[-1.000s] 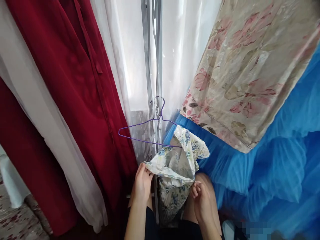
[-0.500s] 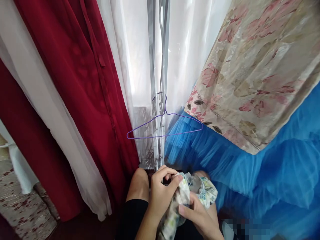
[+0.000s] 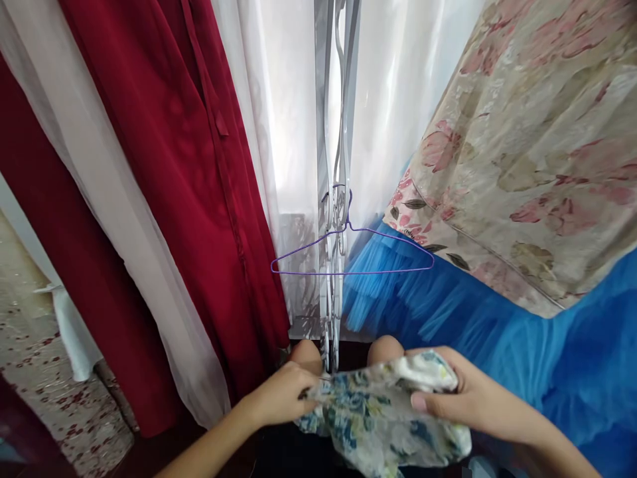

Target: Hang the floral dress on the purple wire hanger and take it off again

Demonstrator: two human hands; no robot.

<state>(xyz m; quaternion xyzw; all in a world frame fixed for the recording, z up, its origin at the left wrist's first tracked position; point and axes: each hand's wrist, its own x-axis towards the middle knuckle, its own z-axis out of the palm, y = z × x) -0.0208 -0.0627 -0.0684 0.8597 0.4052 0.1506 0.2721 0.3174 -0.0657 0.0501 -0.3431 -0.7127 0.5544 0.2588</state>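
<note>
Gripping crumpled white-and-blue floral cloth (image 3: pixel 371 415), low centre, in left hand (image 3: pixel 283 393) and right hand (image 3: pixel 460 398), off thin purple hanger (image 3: pixel 355 273) mid-frame, not yet released.

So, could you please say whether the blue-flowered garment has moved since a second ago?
Yes: judged against the grey upright, the blue-flowered garment has come off the purple hanger and sits lower in view.

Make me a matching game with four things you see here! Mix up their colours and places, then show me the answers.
Things:
1. Hanger
2. Crumpled cloth
3. Pink-flowered fabric
4. Ruffled fabric

Colours and places:
A. Upper right of the picture
B. All blue
C. Purple
D. Held by the left hand and right hand

Pairs: 1-C, 2-D, 3-A, 4-B
</note>
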